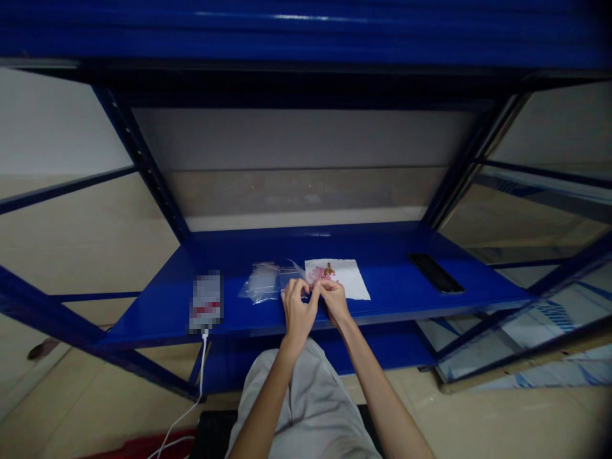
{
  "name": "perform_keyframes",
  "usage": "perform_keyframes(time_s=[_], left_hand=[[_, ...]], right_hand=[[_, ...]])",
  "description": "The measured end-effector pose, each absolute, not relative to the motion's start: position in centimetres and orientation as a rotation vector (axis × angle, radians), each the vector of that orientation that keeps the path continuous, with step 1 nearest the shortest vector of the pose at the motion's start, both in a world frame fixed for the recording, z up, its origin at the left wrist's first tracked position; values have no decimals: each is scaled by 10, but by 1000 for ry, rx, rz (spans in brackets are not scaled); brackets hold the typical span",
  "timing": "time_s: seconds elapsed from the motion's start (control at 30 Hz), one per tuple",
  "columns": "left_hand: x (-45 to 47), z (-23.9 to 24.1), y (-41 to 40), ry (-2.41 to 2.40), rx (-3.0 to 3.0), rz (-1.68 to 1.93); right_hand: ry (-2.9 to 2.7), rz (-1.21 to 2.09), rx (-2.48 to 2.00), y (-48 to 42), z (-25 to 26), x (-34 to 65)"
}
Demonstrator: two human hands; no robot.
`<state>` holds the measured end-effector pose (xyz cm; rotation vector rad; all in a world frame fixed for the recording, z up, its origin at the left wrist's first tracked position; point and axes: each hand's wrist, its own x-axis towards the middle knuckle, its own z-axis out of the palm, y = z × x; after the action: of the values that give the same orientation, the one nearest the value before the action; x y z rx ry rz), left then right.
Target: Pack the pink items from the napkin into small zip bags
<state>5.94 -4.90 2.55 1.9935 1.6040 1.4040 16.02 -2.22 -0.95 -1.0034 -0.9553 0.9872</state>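
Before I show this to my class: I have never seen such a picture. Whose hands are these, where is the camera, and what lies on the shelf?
There is no machine here. A person works with bare hands, and the one camera sits on their head, looking forward and down, so the arms come in from the bottom edge. The left hand and right hand meet over a blue shelf and together pinch a pink bit, too small to identify. Just behind lies a white sheet with a few small pieces on it. To the left lie clear bags and a phone on a white cable. To the right lies a flat black device.
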Motion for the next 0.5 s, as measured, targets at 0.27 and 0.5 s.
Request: perform_keyframes(time_s=[0.27, 0.5], left_hand=[[47, 23, -62, 1583, 1936, 1390], [30, 22, -67, 1616, 2075, 1273]], right_hand=[[-1179, 1112, -970, -29, -9, 159], [-1385, 1267, -867, -35, 4, 162]])
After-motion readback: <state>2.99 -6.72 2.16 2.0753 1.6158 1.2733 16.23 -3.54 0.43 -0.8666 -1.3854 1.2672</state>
